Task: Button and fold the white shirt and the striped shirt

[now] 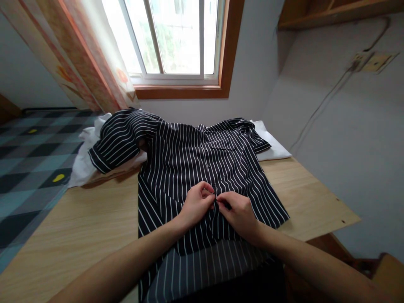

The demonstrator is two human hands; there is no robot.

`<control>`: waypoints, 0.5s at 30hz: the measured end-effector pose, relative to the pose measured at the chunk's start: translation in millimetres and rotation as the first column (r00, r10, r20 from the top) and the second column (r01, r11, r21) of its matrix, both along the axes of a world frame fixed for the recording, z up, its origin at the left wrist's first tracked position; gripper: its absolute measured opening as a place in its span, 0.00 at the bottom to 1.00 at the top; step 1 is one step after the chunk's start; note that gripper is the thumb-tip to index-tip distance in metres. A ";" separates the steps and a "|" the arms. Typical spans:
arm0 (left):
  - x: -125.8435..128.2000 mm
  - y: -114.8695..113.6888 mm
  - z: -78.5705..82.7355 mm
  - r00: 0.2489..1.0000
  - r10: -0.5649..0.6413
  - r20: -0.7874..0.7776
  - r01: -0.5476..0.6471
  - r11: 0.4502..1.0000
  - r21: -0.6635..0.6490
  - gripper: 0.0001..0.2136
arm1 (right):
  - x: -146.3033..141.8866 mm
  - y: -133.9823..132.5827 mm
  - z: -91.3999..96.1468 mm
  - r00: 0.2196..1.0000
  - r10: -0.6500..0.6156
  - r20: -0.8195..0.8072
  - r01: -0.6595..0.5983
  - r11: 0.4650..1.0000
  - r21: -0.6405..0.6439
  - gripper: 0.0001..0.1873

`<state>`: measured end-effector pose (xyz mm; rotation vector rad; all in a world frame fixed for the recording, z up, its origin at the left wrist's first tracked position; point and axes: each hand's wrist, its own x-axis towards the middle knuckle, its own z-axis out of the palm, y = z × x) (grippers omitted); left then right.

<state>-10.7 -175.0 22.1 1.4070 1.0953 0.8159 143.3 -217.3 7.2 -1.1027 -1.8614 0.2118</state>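
A black shirt with thin white stripes point(186, 155) lies front up on a light wooden table point(78, 227), collar toward the window. Its lower hem hangs over the near table edge. My left hand point(197, 204) and my right hand point(240, 214) meet at the shirt's button placket, low on the front. Both pinch the fabric edges with fingers closed, thumbs and forefingers nearly touching each other at a button.
White cloth point(83, 164) lies under the shirt's left sleeve, and a white folded piece point(273, 145) sits at the back right. A checked bed cover point(28, 160) lies to the left. A window point(170, 38) with a curtain point(82, 54) is behind. Grey wall stands right.
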 end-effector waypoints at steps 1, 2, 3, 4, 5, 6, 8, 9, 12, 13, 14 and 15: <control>-0.1 0.1 -0.6 1.000 -0.001 -0.003 0.001 1.000 0.013 0.06 | -0.3 0.2 0.5 1.000 -0.002 -0.020 0.002 1.000 -0.018 0.07; -0.1 0.1 -1.1 1.000 0.002 -0.007 -0.001 1.000 0.027 0.05 | -0.7 0.4 1.0 0.999 -0.005 -0.046 0.003 0.999 -0.046 0.07; 0.0 0.0 -1.3 1.000 0.008 -0.011 -0.008 0.999 0.044 0.05 | -1.1 0.7 1.6 0.997 -0.011 -0.079 0.004 0.997 -0.082 0.07; 0.1 -0.2 -1.4 1.000 0.014 -0.018 -0.013 0.998 0.063 0.05 | -1.5 1.0 2.2 0.993 -0.018 -0.114 0.004 0.992 -0.124 0.06; 0.2 -0.7 -1.2 0.999 0.020 -0.027 -0.017 0.996 0.084 0.05 | -1.8 1.3 3.0 0.988 -0.028 -0.151 0.002 0.986 -0.167 0.05; 0.3 -1.2 -0.7 0.999 0.024 -0.037 -0.020 0.994 0.105 0.05 | -2.0 1.7 3.7 0.982 -0.040 -0.186 0.001 0.979 -0.206 0.05; 0.5 -2.8 1.0 0.998 0.025 -0.054 -0.018 0.991 0.133 0.05 | -2.0 2.4 5.0 0.970 -0.064 -0.237 -0.001 0.964 -0.265 0.04; 0.6 -3.7 2.2 0.998 0.024 -0.057 -0.016 0.990 0.142 0.04 | -1.7 2.7 5.5 0.966 -0.075 -0.249 0.001 0.959 -0.284 0.04; 0.9 -5.8 5.7 0.998 0.016 -0.056 -0.007 0.987 0.161 0.05 | -0.3 3.6 5.9 0.957 -0.108 -0.268 0.014 0.944 -0.331 0.03; 1.0 -6.0 6.4 0.999 0.011 -0.052 -0.002 0.986 0.165 0.06 | 0.2 3.8 5.8 0.953 -0.118 -0.278 0.014 0.938 -0.348 0.03; 1.1 -5.8 6.6 0.999 0.005 -0.045 0.003 0.986 0.165 0.06 | 0.8 4.0 5.6 0.948 -0.124 -0.294 0.008 0.931 -0.365 0.03; 1.2 -5.3 6.4 0.999 -0.003 -0.034 0.008 0.988 0.156 0.06 | 1.2 4.1 5.3 0.941 -0.127 -0.314 -0.003 0.924 -0.383 0.03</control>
